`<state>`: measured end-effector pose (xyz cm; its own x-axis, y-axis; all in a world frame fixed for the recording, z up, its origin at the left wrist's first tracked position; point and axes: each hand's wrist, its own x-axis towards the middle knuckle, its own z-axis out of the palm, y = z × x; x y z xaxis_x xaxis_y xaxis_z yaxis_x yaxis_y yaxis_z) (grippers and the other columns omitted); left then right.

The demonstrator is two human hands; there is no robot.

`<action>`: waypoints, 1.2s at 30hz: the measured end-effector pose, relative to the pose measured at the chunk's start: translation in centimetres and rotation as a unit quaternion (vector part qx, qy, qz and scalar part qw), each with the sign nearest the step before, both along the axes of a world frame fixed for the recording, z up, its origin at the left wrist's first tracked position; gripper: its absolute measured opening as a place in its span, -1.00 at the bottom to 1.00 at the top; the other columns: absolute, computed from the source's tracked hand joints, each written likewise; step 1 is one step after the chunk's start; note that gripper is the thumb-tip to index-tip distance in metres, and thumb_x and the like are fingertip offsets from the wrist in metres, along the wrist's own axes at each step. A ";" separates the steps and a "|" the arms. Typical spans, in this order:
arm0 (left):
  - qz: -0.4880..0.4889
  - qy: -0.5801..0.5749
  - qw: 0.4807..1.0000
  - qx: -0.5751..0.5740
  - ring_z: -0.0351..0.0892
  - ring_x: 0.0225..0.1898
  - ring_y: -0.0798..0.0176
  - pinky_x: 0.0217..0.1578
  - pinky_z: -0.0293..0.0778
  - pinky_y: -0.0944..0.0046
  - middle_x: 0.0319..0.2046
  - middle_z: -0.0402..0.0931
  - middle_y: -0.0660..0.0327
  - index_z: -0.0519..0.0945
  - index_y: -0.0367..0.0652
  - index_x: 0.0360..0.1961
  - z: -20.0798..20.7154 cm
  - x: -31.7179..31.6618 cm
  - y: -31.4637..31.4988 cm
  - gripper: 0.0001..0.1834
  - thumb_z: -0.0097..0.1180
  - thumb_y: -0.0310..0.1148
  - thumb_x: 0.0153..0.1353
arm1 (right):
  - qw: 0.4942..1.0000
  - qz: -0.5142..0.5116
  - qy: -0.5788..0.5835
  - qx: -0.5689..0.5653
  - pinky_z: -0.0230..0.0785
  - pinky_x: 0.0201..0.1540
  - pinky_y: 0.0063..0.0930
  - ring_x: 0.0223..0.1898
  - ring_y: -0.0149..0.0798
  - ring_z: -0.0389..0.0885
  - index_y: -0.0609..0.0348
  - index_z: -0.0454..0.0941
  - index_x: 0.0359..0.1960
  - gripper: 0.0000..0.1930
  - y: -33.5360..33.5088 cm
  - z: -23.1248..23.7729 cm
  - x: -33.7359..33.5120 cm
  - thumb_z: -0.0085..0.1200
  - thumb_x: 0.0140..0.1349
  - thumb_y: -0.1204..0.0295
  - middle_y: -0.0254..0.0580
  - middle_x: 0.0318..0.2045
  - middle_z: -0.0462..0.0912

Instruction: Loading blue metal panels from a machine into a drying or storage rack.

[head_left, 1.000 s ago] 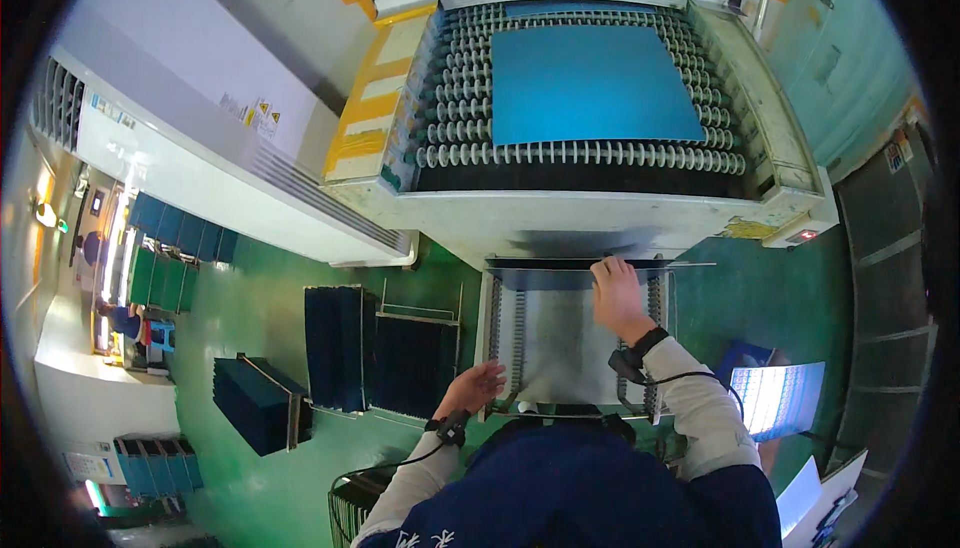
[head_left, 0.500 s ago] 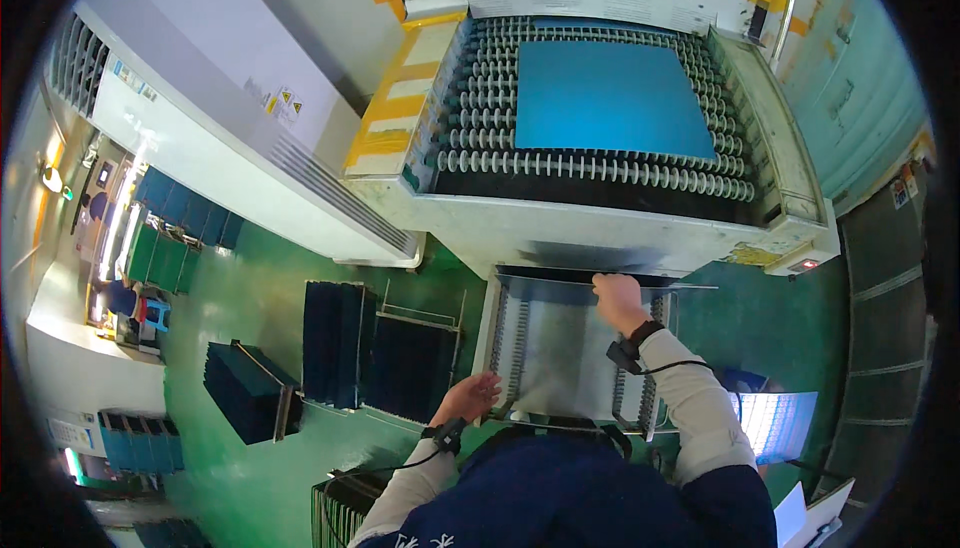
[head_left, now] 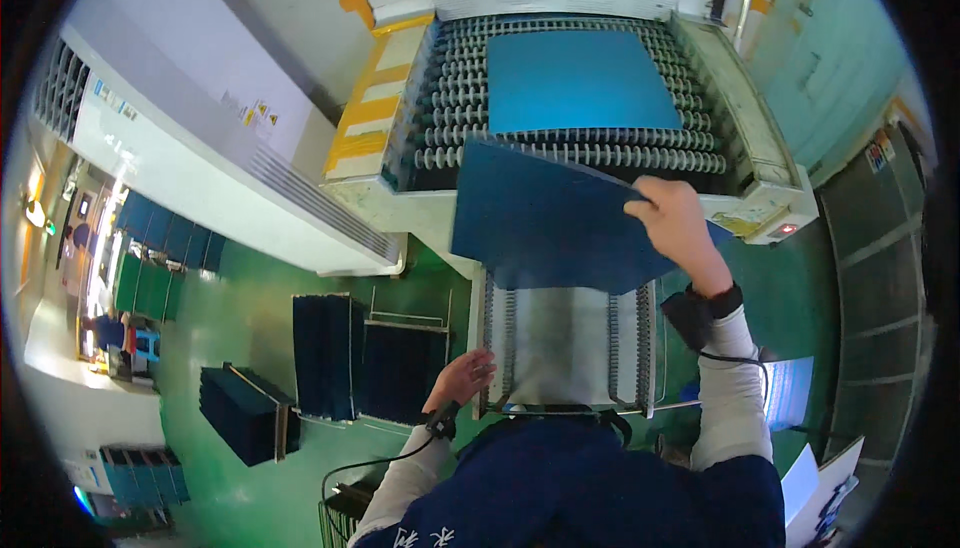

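My right hand point(head_left: 680, 228) pinches the upper edge of a dark blue panel point(head_left: 550, 213), thumb on the near face. The panel hangs tilted in front of the roller conveyor point(head_left: 570, 156), above the far end of a slotted rack point(head_left: 497, 343). Fingers loosely extended, my left hand point(head_left: 465, 378) is by the rack's left side and holds nothing; whether it touches the rail I cannot tell. On the conveyor rollers lies a brighter blue panel point(head_left: 580, 80), flat and apart from the held one.
Racks packed with dark panels point(head_left: 325, 358) stand on the green floor to the left, another stack point(head_left: 240, 413) beyond them. A white machine housing point(head_left: 200, 158) rises at the left. Grey shelving point(head_left: 870, 288) is at the right, with a bright reflective panel point(head_left: 790, 393) low down.
My right hand has lifted the dark blue panel up out of the rack, toward the conveyor. My left hand has stayed by the rack's left side. The view has shifted slightly.
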<state>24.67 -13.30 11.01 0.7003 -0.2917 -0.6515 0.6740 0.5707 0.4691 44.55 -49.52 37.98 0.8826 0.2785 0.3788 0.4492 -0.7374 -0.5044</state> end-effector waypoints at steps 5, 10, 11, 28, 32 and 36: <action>-0.032 -0.051 0.998 0.010 0.39 0.00 0.13 0.04 0.33 0.12 0.08 0.34 0.09 0.30 -0.19 0.13 3.7 1.8 -1.5 -0.43 0.01 -0.06 0.21 | 0.924 -0.010 0.150 0.350 0.24 -0.40 -0.55 -0.50 -0.47 0.44 0.24 0.57 -0.29 -0.85 -2.4 -0.2 -1.3 0.11 0.07 0.54 -0.34 -0.54 0.57; -0.100 -0.162 0.981 -0.036 0.29 0.11 0.04 0.10 0.25 0.02 0.19 0.20 0.04 0.22 -0.16 0.20 7.1 2.5 -2.1 -0.28 0.12 0.02 0.12 | 0.801 -0.031 0.190 0.567 0.29 -0.26 -0.64 -0.38 -0.51 0.49 0.26 0.58 -0.21 -0.81 -2.0 -1.0 -3.7 0.07 0.12 0.56 -0.39 -0.38 0.61; -0.109 -0.175 0.977 -0.049 0.27 0.13 0.03 0.11 0.24 0.01 0.21 0.17 0.04 0.21 -0.14 0.21 7.9 2.7 -2.3 -0.27 0.13 0.02 0.12 | 0.783 -0.034 0.192 0.590 0.31 -0.24 -0.64 -0.37 -0.49 0.50 0.26 0.58 -0.19 -0.80 -2.2 -1.4 -4.0 0.07 0.12 0.56 -0.36 -0.36 0.62; -0.118 -0.301 0.939 -0.116 0.33 0.11 -0.03 0.08 0.26 -0.04 0.08 0.38 0.17 0.38 -0.06 0.07 14.8 6.9 -6.8 -0.45 0.12 -0.01 0.12 | 0.617 -0.091 0.158 0.766 0.31 -0.10 -0.51 -0.22 -0.39 0.53 0.25 0.56 -0.20 -0.82 -2.9 -4.5 -8.9 0.07 0.14 0.57 -0.28 -0.25 0.62; -0.115 -0.280 0.948 -0.102 0.37 0.08 -0.04 0.04 0.29 -0.05 0.00 0.45 0.19 0.49 -0.04 -0.09 16.5 7.6 -8.0 -0.63 0.08 -0.07 0.17 | 0.606 -0.099 0.150 0.775 0.28 -0.06 -0.53 -0.18 -0.41 0.51 0.24 0.56 -0.18 -0.81 -3.2 -4.8 -9.4 0.06 0.14 0.58 -0.29 -0.22 0.60; -0.115 -0.277 0.948 -0.102 0.41 0.03 -0.04 -0.01 0.32 -0.03 -0.08 0.51 0.21 0.55 0.01 -0.18 16.5 8.1 -8.1 -0.74 0.05 -0.11 0.20 | 0.619 -0.113 0.149 0.763 0.22 -0.02 -0.56 -0.16 -0.43 0.49 0.23 0.57 -0.19 -0.81 -3.1 -4.4 -9.9 0.05 0.14 0.59 -0.31 -0.21 0.60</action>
